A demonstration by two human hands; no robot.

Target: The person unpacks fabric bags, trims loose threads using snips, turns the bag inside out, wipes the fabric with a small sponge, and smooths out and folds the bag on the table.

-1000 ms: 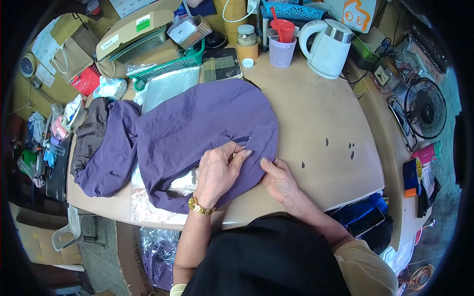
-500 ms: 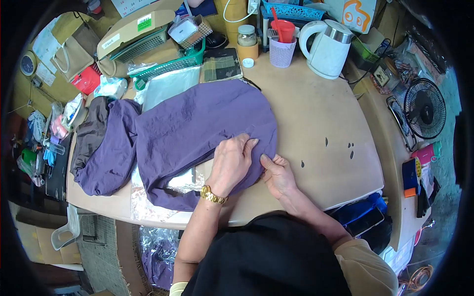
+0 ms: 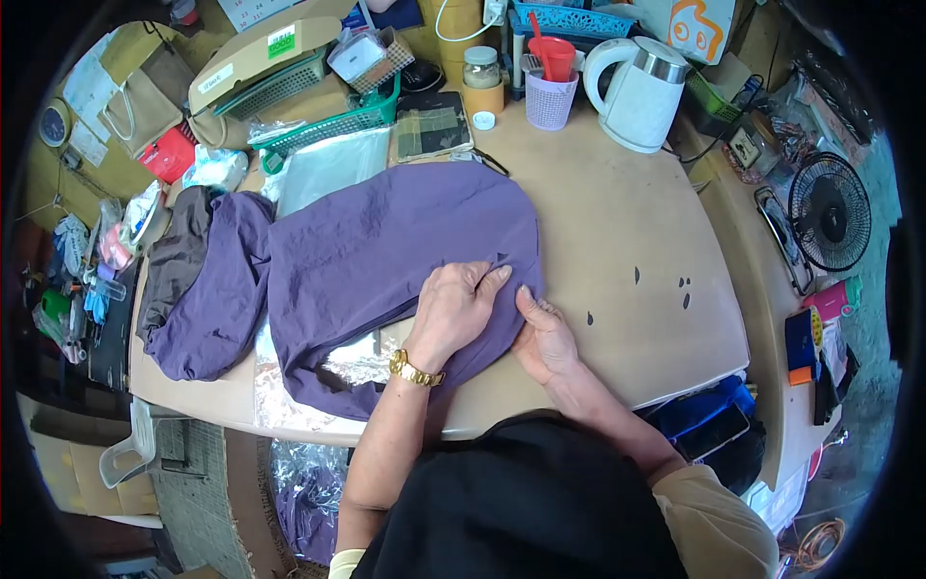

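A large piece of purple fabric (image 3: 386,227) lies across the tan table (image 3: 617,232), curved, with its rounded end at the right. My left hand (image 3: 455,304), with a gold watch (image 3: 416,369) at the wrist, pinches a small fold of it near that end. At the fabric's right edge my right hand (image 3: 545,338) grips the cloth, its thumb on top and its fingers partly hidden beneath. A second purple garment (image 3: 217,309) with a dark brown part (image 3: 178,256) lies bunched at the left. Under the fabric's lower left shows clear plastic (image 3: 275,391).
A white kettle (image 3: 640,96), a lilac cup (image 3: 551,100) and a glass jar (image 3: 481,69) stand at the back. Green baskets (image 3: 333,130) and a carton (image 3: 270,53) are at the back left. A black fan (image 3: 830,212) stands at the right.
My right hand has moved slightly up along the fabric's edge. The fold by my left fingertips has risen a little, and the cloth's upper and lower edges have shifted slightly downward.
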